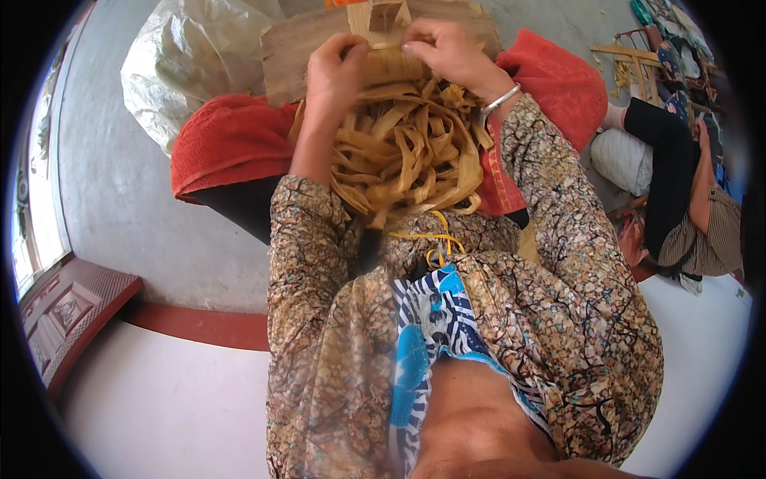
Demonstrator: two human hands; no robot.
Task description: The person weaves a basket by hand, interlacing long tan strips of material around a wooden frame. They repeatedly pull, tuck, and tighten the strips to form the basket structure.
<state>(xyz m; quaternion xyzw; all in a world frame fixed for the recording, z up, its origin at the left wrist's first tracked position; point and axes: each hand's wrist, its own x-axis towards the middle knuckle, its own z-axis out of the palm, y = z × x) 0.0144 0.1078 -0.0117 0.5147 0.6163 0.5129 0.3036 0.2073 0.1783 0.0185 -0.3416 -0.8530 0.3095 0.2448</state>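
Both my hands are raised over a broad wooden board (283, 60) that lies beyond my lap. A short pale strip (386, 46) spans the gap between them, roughly level. My left hand (337, 70) is closed, its thumb and fingers pinching near the strip's left end. My right hand (448, 49), with a silver bangle (501, 99) at the wrist, pinches the other end. Below them a tangled heap of long, flat, brown plant-like strips (411, 148) fills my lap. Small upright wooden pieces (361, 17) stand at the board's far side.
Red cloths (227, 144) cover my knees. A white plastic sack (187, 60) stands at the far left. To the right sits another person (678, 160) beside a wooden frame (634, 60) and clutter. A carved door panel (76, 311) is at the lower left.
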